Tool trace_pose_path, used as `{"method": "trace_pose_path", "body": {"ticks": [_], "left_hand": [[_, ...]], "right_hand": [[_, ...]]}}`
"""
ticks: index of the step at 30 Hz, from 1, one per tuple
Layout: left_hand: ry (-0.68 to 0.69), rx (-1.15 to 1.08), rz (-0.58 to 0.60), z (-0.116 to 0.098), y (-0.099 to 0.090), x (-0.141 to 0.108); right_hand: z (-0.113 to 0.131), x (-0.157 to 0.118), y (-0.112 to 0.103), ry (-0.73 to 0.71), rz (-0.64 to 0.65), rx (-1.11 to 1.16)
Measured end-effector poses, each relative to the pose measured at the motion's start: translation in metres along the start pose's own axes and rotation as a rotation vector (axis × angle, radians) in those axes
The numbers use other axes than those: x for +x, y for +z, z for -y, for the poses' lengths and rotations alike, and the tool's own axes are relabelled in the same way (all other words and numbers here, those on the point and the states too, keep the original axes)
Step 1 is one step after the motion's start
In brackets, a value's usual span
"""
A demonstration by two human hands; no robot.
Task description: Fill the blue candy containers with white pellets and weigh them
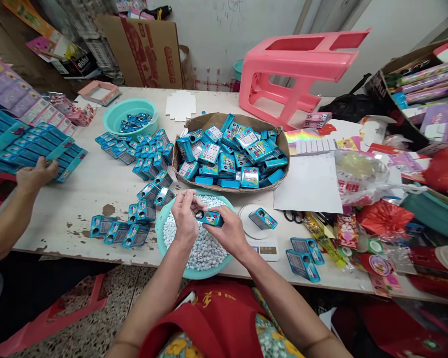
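Note:
My right hand (230, 232) grips a small blue candy tin (213, 218) by its end, above a turquoise basin (227, 267) full of pale pebble-like candies (209, 248). Close against the tin's round opening is my left hand (185, 215), its fingers curled and pressed together; what they hold, if anything, is hidden. To the right, another blue tin (263, 219) lies on the round plate of a white kitchen scale (267, 248). Behind the basin, a cut-down cardboard box (179, 171) is heaped with similar tins.
Several tins (144, 164) stand in groups at left, beside a turquoise bowl (108, 117) of small shiny caps. A co-worker's hand (37, 171) touches stacked blue packs at far left. Two tins (304, 258) stand right of the scale. A pink stool (246, 74) lies behind.

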State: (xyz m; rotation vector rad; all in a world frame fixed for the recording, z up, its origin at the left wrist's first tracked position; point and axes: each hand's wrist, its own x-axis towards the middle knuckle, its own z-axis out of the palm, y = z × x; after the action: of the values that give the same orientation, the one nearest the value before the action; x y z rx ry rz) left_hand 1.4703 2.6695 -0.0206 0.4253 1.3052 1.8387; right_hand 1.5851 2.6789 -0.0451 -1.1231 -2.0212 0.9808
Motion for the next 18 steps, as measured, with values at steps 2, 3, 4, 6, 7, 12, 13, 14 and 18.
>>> {"method": "trace_pose_path", "body": {"ticks": [2, 3, 4, 6, 7, 12, 13, 14, 18], "left_hand": [[0.033, -0.008, 0.018, -0.004, -0.001, 0.001], [0.064, -0.005, 0.016, -0.005, -0.004, 0.003], [0.103, 0.013, 0.000, -0.005, -0.010, 0.008], [0.186, 0.163, -0.051, 0.004, -0.030, 0.023], [0.215, 0.317, -0.054, 0.012, -0.043, 0.032], [0.221, 1.302, 0.181, 0.072, -0.089, 0.054], [0.199, 1.419, 0.204, 0.082, -0.090, 0.052], [0.168, 1.506, 0.217, 0.090, -0.088, 0.048], [0.024, 1.556, 0.282, 0.103, -0.071, 0.034]], "right_hand": [[0.001, -0.001, -0.004, 0.006, -0.005, 0.052], [0.002, -0.001, -0.008, 0.010, -0.008, 0.089], [0.002, -0.003, -0.012, 0.016, -0.014, 0.129], [0.001, -0.006, -0.022, 0.033, -0.046, 0.200], [-0.001, -0.008, -0.027, 0.041, -0.067, 0.217], [-0.017, -0.013, -0.041, 0.079, -0.115, 0.170], [-0.019, -0.013, -0.042, 0.086, -0.117, 0.165], [-0.020, -0.014, -0.042, 0.090, -0.122, 0.163], [-0.019, -0.017, -0.041, 0.104, -0.154, 0.176]]}}
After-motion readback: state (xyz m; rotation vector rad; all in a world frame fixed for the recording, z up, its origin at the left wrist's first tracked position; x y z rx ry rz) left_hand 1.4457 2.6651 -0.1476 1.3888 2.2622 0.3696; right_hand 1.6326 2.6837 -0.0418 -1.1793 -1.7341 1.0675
